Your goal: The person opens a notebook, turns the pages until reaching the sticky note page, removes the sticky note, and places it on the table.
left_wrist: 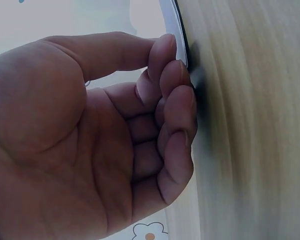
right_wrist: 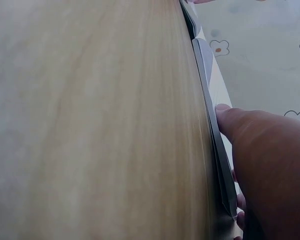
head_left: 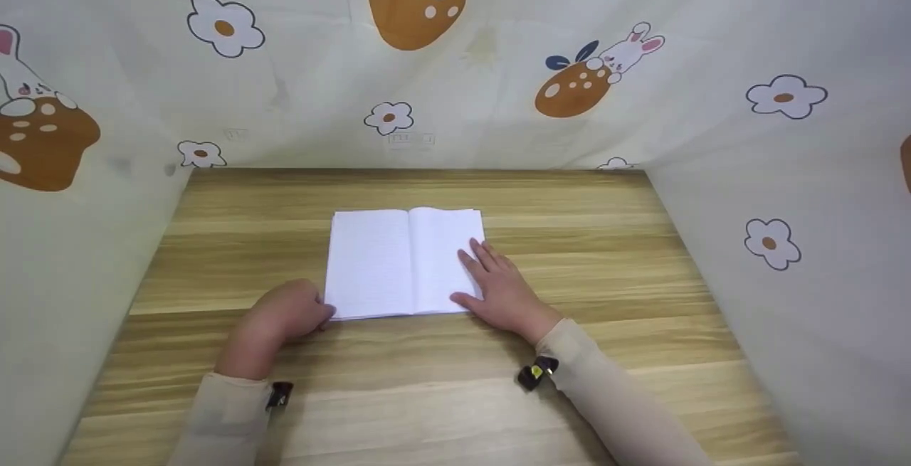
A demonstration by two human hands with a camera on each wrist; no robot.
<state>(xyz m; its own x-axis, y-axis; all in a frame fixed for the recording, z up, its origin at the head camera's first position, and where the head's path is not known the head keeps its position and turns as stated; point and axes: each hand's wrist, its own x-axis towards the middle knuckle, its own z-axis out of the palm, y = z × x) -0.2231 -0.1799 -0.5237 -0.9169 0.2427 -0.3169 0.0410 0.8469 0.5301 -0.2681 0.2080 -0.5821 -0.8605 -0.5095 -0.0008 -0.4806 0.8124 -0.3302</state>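
Observation:
An open notebook [head_left: 370, 263] with white, faintly ruled pages lies on the wooden table. At its lower left corner, my left hand [head_left: 288, 309] has curled fingers and pinches the edge. The left wrist view shows that thumb and forefinger meeting at the notebook's corner [left_wrist: 180, 40], the other fingers bent beside them. My right hand [head_left: 505, 295] rests with spread, straight fingers on the right page, near its outer edge. From the right wrist, its thumb [right_wrist: 235, 120] lies on the page above the dark cover edge [right_wrist: 215, 135].
The wood-grain table [head_left: 427, 388] extends around the notebook. Pale curtain-like walls [head_left: 484, 96] printed with rabbits and flowers enclose its back and sides. A small black device [head_left: 537, 372] sits at the right wrist, another [head_left: 280, 395] at the left.

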